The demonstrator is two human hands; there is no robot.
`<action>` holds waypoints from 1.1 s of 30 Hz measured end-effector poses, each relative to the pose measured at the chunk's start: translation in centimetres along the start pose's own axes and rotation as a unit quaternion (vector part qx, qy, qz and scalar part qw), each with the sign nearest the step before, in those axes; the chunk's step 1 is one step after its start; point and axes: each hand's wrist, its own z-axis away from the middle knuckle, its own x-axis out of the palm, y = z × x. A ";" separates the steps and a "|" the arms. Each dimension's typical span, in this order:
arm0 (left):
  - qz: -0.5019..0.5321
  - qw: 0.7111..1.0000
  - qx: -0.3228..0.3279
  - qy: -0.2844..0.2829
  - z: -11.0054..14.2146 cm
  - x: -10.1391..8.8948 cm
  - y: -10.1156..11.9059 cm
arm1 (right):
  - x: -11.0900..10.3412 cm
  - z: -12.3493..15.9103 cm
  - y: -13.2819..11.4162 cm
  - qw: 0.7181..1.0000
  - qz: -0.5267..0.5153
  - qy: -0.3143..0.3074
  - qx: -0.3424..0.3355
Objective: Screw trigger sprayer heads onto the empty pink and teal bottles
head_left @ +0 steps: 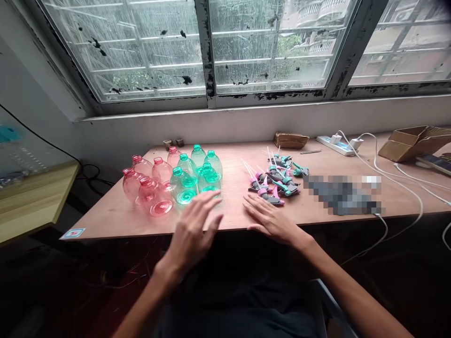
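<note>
My left hand (199,220) hovers near the table's front edge with its fingers apart and nothing in it. Just beyond it stand several clear green plastic bottles (181,183) without caps, and to their left several clear red ones (132,185). Flat on the table rests my right hand (266,216), fingers stretched out and holding nothing. Close past its fingertips lies a pile of spray trigger heads (287,188), some grey and teal, some grey and pink, with thin white dip tubes pointing toward the window.
A blurred-out dark object (341,195) lies right of the spray heads. Behind are a power strip (336,144) with white cables, a small brown box (291,140) and an open cardboard box (408,143). The wooden table (116,220) stands against the window wall.
</note>
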 end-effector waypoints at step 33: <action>-0.144 0.979 -0.107 0.093 -5.8 6.4 -5.1 | -0.2 0.3 0.4 0.995 0.000 0.094 0.025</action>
